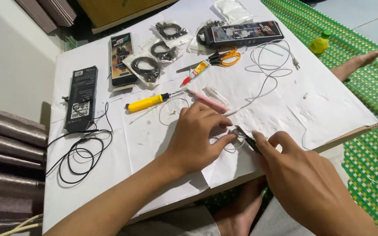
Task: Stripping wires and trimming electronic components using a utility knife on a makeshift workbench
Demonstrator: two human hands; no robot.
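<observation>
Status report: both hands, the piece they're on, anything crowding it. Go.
Left hand pinning small metal part on white paper. Right hand gripping dark tool against it. Pink tool, white cable close behind.

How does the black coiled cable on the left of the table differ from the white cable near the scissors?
The black coiled cable is dark and wound in several overlapping loops near the table's left edge; the white thin cable is pale and sprawls in loose curves at the far right. The black one runs up to a black flat box; the white one ends in a small plug. Both lie loose on the white paper-covered table.
</observation>
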